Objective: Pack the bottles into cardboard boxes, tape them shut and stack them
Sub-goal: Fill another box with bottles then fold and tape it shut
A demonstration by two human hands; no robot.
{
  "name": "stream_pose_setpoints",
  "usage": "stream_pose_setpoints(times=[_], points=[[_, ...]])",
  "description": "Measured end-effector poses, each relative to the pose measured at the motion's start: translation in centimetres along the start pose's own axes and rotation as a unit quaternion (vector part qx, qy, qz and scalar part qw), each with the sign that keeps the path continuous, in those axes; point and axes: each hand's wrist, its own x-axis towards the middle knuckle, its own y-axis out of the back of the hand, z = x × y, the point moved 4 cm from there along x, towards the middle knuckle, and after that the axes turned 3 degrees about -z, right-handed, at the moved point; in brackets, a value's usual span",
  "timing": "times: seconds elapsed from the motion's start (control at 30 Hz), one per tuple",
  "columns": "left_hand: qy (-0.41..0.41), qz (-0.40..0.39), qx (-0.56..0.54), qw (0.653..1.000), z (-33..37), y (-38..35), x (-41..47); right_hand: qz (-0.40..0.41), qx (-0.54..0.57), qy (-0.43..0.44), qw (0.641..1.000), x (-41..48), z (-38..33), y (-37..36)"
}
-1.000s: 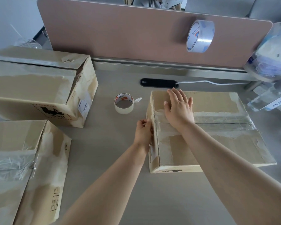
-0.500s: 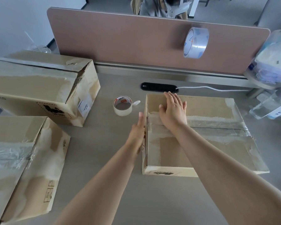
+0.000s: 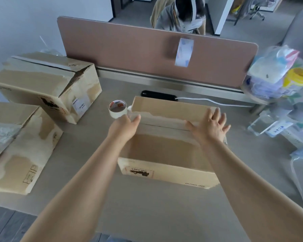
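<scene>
left hand (image 3: 124,125) grips cardboard box (image 3: 164,151) corner, right hand (image 3: 210,126) spread flat on top, box print blurred

Blurred tape roll (image 3: 184,52) on divider (image 3: 129,55) (left box (image 3: 16,151) cropped by edge)

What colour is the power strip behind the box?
The power strip is black; head view.
</scene>
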Motion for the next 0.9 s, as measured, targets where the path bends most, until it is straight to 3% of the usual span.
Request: stream_pose_setpoints(times=[0.1,0.2,0.47,0.7,0.9], points=[[0.030,0.026,0.111,0.993,1.4,-1.2,-1.1,-0.039,0.050,-0.084,0.994,-0.4,3.3,0.2],[0.060,0.039,0.124,0.990,1.1,-1.7,-1.4,-0.077,0.117,-0.123,0.983,-0.9,4.8,-0.5],[0.083,0.056,0.086,0.991,-1.9,-1.0,-3.1,-0.102,0.151,-0.121,0.976,-1.9,5.9,-0.2],[0.093,0.052,-0.019,0.994,-6.9,0.9,-7.0,-0.156,0.158,-0.091,0.971,-5.7,3.4,-0.7],[0.060,0.092,-0.071,0.991,-10.2,8.0,-8.9,-0.070,0.140,-0.038,0.987,-9.0,-3.8,5.3]])
